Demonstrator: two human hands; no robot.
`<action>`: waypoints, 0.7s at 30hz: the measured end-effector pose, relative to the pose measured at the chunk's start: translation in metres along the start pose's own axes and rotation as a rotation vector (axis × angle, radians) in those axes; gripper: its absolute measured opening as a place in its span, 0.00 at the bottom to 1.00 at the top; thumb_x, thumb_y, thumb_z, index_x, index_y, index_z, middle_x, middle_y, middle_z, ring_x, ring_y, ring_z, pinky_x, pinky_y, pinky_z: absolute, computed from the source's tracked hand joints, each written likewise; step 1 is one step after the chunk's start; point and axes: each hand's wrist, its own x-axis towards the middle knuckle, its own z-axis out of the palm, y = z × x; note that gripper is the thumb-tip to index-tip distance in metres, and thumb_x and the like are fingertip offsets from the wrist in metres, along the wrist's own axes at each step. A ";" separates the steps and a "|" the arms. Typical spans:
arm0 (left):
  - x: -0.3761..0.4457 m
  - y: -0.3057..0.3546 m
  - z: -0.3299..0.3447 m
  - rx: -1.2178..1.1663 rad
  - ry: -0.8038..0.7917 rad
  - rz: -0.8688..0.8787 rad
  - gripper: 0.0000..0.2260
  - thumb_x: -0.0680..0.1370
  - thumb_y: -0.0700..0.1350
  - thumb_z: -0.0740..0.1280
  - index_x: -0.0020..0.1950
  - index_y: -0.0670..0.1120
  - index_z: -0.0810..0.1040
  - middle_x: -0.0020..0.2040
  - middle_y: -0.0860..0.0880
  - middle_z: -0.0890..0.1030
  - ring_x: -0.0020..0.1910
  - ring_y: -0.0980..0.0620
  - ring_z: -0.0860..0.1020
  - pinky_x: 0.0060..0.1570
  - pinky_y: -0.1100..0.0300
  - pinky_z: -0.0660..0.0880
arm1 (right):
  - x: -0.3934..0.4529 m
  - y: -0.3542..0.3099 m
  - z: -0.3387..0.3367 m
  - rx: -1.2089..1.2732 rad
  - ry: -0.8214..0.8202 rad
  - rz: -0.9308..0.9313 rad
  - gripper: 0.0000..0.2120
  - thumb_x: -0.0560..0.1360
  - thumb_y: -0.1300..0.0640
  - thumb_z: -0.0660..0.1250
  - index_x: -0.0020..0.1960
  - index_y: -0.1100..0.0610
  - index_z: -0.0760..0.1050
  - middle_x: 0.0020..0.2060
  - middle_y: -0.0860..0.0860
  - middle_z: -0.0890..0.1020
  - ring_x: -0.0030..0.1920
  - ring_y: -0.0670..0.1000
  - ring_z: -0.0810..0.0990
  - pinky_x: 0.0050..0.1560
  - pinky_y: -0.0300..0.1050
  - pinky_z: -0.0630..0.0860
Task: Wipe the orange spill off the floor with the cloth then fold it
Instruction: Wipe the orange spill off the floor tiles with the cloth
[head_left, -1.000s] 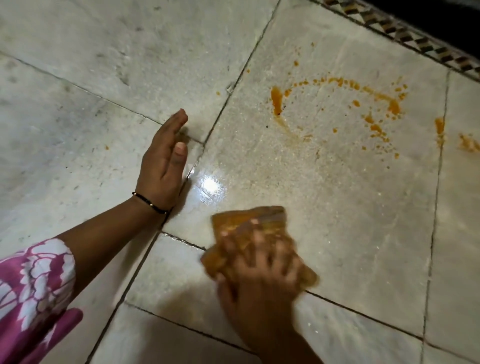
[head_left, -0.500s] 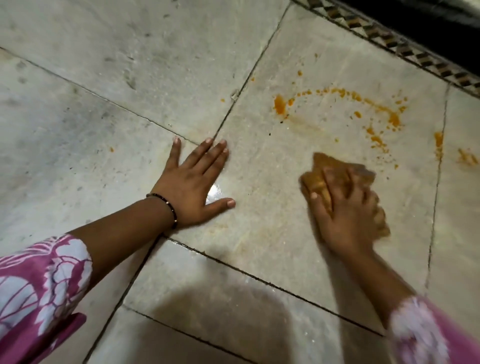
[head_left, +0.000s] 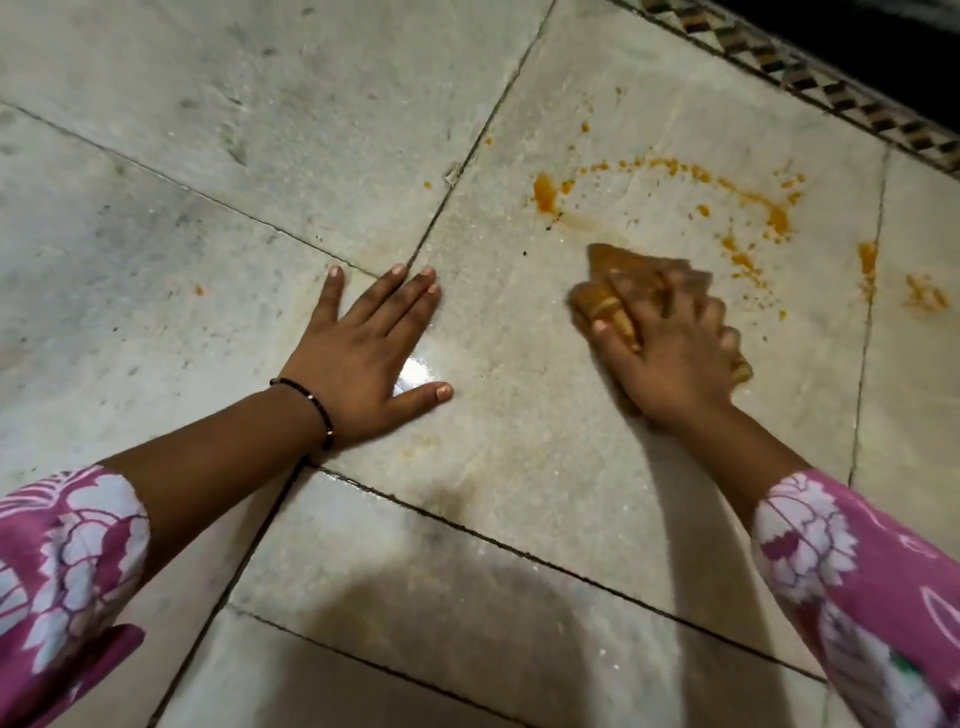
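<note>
Several pale stone floor tiles (head_left: 311, 130) carry orange spill (head_left: 545, 189).

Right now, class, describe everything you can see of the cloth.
The cloth is a small orange-brown rag, bunched and stained, looking damp. It lies flat on the pale tiled floor, just below the arc of orange spill. The right hand presses on it, fingers spread, covering most of it; its edges are motion-blurred.

Right hand (head_left: 670, 358) motion-blurred, covers most of cloth (head_left: 605, 296); grip unclear. Both sleeves cut by frame edges.
</note>
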 end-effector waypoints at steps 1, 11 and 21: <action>0.000 0.000 0.000 -0.003 -0.001 -0.002 0.40 0.74 0.71 0.45 0.78 0.47 0.50 0.78 0.50 0.51 0.77 0.51 0.49 0.71 0.38 0.41 | -0.012 0.011 0.001 0.016 -0.004 0.075 0.30 0.73 0.30 0.45 0.73 0.36 0.54 0.76 0.53 0.54 0.67 0.62 0.59 0.63 0.60 0.60; -0.001 0.002 -0.002 -0.010 -0.010 -0.002 0.40 0.74 0.71 0.43 0.78 0.47 0.49 0.78 0.50 0.50 0.77 0.50 0.49 0.71 0.37 0.42 | -0.071 -0.096 0.011 0.141 -0.036 -0.139 0.27 0.75 0.34 0.46 0.73 0.34 0.52 0.77 0.53 0.50 0.72 0.62 0.51 0.67 0.64 0.48; 0.000 0.004 -0.003 -0.035 -0.023 -0.016 0.39 0.74 0.70 0.46 0.78 0.46 0.51 0.78 0.50 0.52 0.77 0.49 0.49 0.71 0.36 0.42 | 0.029 -0.002 -0.019 -0.100 -0.184 -0.100 0.31 0.74 0.29 0.44 0.75 0.36 0.45 0.76 0.55 0.47 0.70 0.63 0.55 0.65 0.62 0.58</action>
